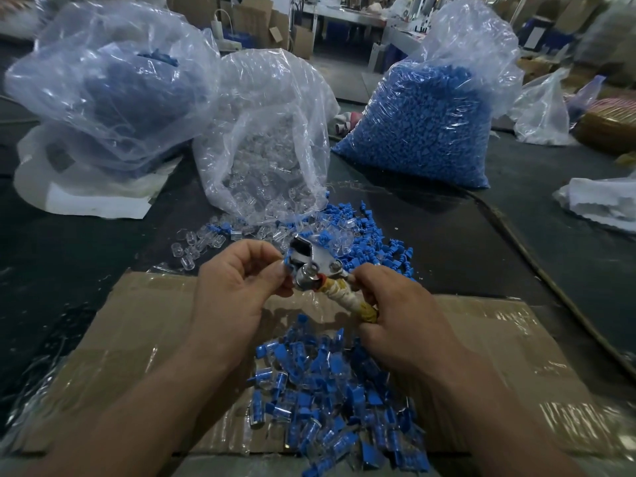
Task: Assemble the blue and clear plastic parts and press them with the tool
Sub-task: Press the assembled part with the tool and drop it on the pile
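Since stock has to sit within reach, the dark bench (69, 242) carries three bags toward its far edge. At the far-left corner slumps a crinkled clear film bag of blue parts (110, 91), its blue dimmed by the folded layers. Beside it, at mid-bench, a glossy bag of clear plastic caps (265, 149) lies tipped with its mouth toward the person, so that small clear cylindrical caps (192, 249) spill onto the surface. At the bench's near edge a brown cardboard box with taped flaps (137, 321) sits under the arms, apparently to catch finished work: a heap of assembled blue-and-clear pieces (330, 383) lies inside it.

Above the box, the left hand (234, 287) pinches a small blue plastic part (286, 266) between thumb and fingertips, holding it at the head of the metal pressing tool (309, 259). Whether a clear cap is already fitted on it I cannot tell. The tool has a shiny, angular steel head with bolts and a handle wrapped in white and yellow tape, likely for padding. The right hand (395, 315) is curled round that handle, seemingly ready to squeeze. Beyond it, ridged loose blue plugs (371, 228) are scattered at mid-bench, and toward the far-right corner stands a full, taut clear bag of blue plugs (430, 122). A dark cable (550, 287) runs along the right edge.
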The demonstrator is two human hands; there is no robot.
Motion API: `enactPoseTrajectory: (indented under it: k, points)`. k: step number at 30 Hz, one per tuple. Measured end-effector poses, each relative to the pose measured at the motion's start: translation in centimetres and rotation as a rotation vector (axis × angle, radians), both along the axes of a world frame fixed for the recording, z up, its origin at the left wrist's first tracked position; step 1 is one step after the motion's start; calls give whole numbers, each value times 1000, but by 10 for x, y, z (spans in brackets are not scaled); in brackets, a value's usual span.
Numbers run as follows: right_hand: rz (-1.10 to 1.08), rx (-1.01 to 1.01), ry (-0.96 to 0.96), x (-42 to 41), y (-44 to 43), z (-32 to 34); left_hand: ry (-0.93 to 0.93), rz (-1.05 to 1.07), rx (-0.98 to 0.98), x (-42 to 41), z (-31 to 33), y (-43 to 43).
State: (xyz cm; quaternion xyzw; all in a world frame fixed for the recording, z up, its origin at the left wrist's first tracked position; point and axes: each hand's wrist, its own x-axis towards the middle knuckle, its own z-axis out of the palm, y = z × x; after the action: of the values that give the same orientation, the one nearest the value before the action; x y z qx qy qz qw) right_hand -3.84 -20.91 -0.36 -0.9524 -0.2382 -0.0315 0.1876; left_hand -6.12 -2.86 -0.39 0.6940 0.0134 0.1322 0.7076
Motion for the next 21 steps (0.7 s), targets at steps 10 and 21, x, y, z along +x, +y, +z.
enactPoseTrajectory:
  k: [10, 21]
  points:
    - [-23, -30, 12, 9, -18, -1, 198, -64, 77, 8, 7, 27]
    - [40, -70, 163, 13, -41, 6, 338, -691, 344, 7, 10, 37]
